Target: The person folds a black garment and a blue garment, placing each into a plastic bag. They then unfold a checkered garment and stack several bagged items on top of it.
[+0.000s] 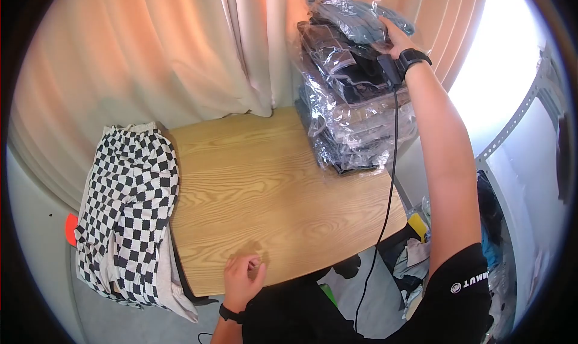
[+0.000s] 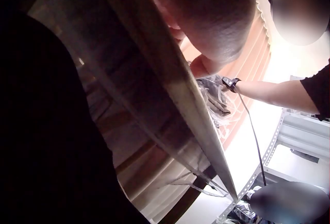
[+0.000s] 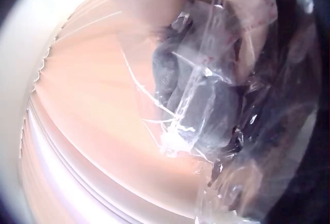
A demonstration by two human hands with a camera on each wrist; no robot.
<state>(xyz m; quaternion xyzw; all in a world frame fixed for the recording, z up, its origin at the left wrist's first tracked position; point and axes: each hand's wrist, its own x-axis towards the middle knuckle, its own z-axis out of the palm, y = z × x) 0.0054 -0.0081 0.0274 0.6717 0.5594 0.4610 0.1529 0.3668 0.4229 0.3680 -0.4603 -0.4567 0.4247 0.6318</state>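
Gripping a blue-grey bag [image 1: 355, 18] with the right hand [image 1: 397, 40], bending its fingers [image 3: 252, 48] into the clear plastic. Holding it at the top of a stack [image 1: 361, 121] of bagged clothes, at the far right of the bench [image 1: 253, 163], in front of a curtain [image 1: 150, 55]. Poising the left hand [image 1: 242, 278] at the near edge, curling its fingers loosely round nothing. Noting checkered trousers [image 1: 129, 193] along the left edge. Trailing a black cable [image 1: 395, 133] from the right wrist.

The bagged blue-grey garment [image 1: 352, 16] hides some fingers of your right hand [image 1: 398, 40]; beneath that hand, creased plastic [image 1: 364, 133] obscures the stacked garments [image 1: 355, 79]. The left wrist view's top edge crops your left hand [image 2: 209, 18].
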